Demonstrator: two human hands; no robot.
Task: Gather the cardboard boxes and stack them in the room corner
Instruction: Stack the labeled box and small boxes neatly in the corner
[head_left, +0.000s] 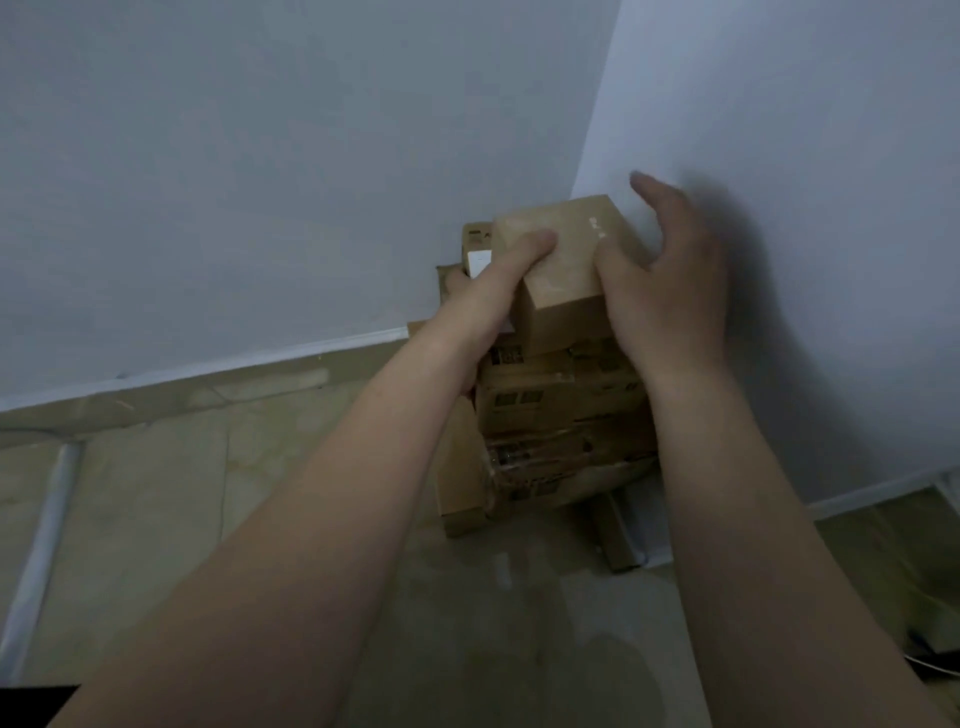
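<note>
Our left hand (498, 280) grips the small box (561, 249) atop the corner stack (561, 400), thumb over its top; our right hand (670, 280), fingers spread loose, braces its right face, box between both

The side wall (831, 208) stands just beyond the fingers (657, 200) of the right hand (670, 296), the back wall (260, 182) and stack of boxes (561, 405) crowd the left hand (488, 291), the top box (563, 265) fills the gap between, and open floor (156, 493) lies left.
</note>
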